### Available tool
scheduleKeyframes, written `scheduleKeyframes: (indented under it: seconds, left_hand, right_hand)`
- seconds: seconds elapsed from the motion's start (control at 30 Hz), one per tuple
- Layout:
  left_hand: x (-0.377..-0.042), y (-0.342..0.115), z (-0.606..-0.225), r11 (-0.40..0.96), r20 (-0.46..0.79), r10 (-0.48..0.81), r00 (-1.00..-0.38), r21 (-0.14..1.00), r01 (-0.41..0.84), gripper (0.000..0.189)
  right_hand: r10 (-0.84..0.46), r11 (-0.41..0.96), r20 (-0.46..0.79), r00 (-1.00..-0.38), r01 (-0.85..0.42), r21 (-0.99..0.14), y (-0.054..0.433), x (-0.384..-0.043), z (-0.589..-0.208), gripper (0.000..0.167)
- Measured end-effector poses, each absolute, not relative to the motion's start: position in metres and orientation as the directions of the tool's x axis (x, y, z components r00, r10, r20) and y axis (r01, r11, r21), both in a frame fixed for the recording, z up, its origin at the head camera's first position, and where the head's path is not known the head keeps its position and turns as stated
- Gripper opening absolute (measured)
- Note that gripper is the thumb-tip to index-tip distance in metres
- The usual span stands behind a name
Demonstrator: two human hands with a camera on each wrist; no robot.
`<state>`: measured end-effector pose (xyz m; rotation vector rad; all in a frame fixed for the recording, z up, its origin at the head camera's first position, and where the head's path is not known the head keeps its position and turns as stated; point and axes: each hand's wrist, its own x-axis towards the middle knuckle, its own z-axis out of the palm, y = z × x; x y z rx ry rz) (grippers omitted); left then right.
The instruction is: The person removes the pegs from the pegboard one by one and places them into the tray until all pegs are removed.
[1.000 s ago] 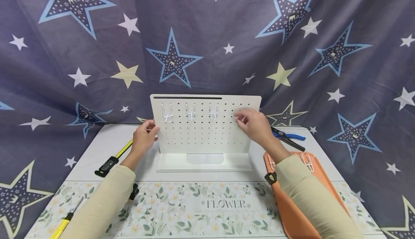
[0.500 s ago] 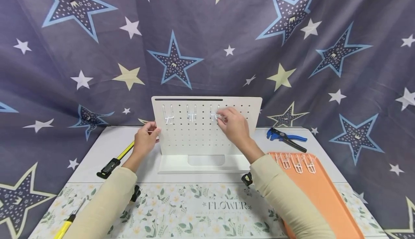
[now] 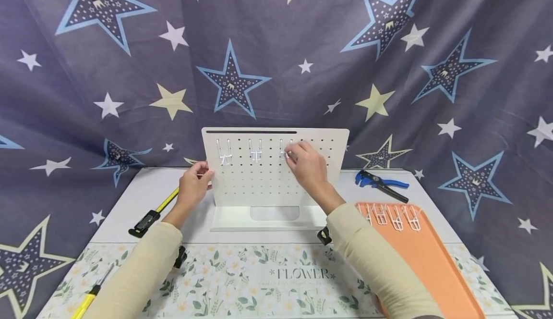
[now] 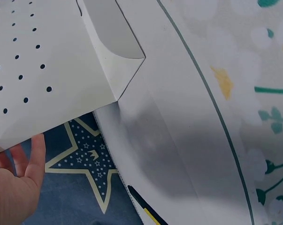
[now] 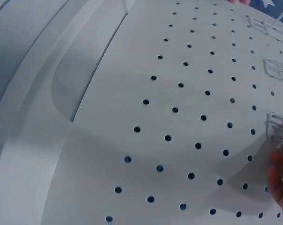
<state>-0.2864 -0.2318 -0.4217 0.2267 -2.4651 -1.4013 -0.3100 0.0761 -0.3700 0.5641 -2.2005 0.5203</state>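
A white pegboard (image 3: 259, 182) stands upright on its base in the middle of the table. My left hand (image 3: 192, 184) holds its left edge, thumb in front and fingers behind, as the left wrist view (image 4: 14, 187) also shows in part. Two white wire hooks hang on the upper left, a first hook (image 3: 224, 158) and a second hook (image 3: 256, 155). At a third wire hook (image 3: 282, 147), the thumb and forefinger of my right hand (image 3: 308, 167) pinch its lower front part, partly covering it. In the right wrist view that hook (image 5: 273, 123) meets the fingertips.
An orange tray (image 3: 423, 261) at the right holds several more wire hooks (image 3: 396, 219). Blue-handled pliers (image 3: 380, 184) lie behind it. Left of the board lies a black and yellow caliper-like tool (image 3: 147, 223), with a yellow-handled screwdriver (image 3: 86, 302) nearer. A star-patterned curtain (image 3: 276, 69) hangs behind.
My right hand has moved left from the board's right side to the third hook and now pinches it. The left hand has kept its hold on the edge.
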Motion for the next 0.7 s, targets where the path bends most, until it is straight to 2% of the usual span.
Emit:
scheduleKeyframes:
  seconds: [0.33, 0.6, 0.7]
  left_hand:
    - [-0.286, -0.231, -0.422, 0.522, 0.186, -0.276, -0.943, 0.853, 0.015, 0.021]
    - [-0.286, -0.231, -0.422, 0.524, 0.176, -0.278, -0.944, 0.852, 0.005, 0.022]
    - [-0.285, -0.231, -0.421, 0.523, 0.18, -0.277, -0.944, 0.852, 0.009, 0.021]
  right_hand:
    - [-0.26, 0.812, 0.806, -0.531, -0.572, -0.114, 0.077, -0.31, -0.369, 0.006]
    - [-0.267, 0.772, 0.849, -0.456, -0.629, -0.095, 0.085, -0.304, -0.367, 0.006]
    - [-0.268, 0.764, 0.849, -0.455, -0.638, -0.101, 0.092, -0.301, -0.366, 0.006]
